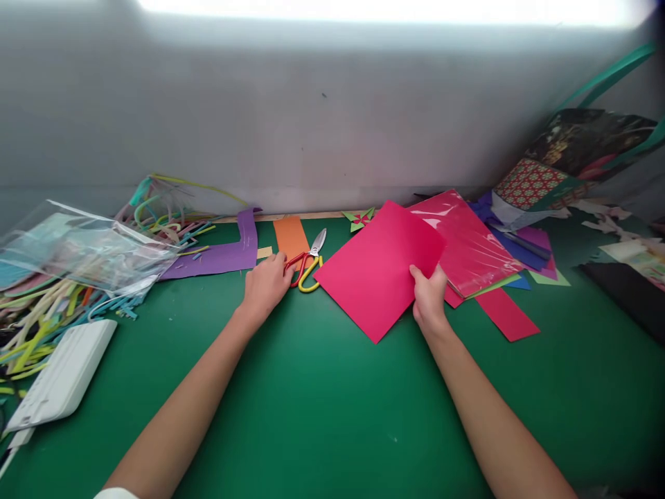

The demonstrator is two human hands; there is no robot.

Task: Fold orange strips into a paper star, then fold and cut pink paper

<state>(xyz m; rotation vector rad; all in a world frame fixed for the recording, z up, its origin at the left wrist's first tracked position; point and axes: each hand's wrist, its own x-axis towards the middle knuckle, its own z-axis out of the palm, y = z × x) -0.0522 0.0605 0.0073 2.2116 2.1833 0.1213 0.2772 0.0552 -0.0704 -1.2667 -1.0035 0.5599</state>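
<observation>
My right hand [431,296] pinches the right corner of a square sheet of pink-red paper [379,270], thumb on top and fingers hidden beneath. The sheet is held tilted over the table. My left hand [268,283] has its fingers curled at the red handle loop of a pair of scissors [310,262]. Their other loop is yellow, and the blades point away, seemingly closed. Under the scissors lies an orange paper piece [291,235]. Left of that hand is a cut purple paper [223,258]. A small green and red folded paper star [358,219] sits behind the sheet.
To the right lies a clear pack of red paper [467,242], beside a red strip [508,315] and a dark blue pen-like object [524,244]. A patterned bag [551,173] leans at the wall. Pipe cleaners [46,319] and a white power strip [65,374] occupy the left.
</observation>
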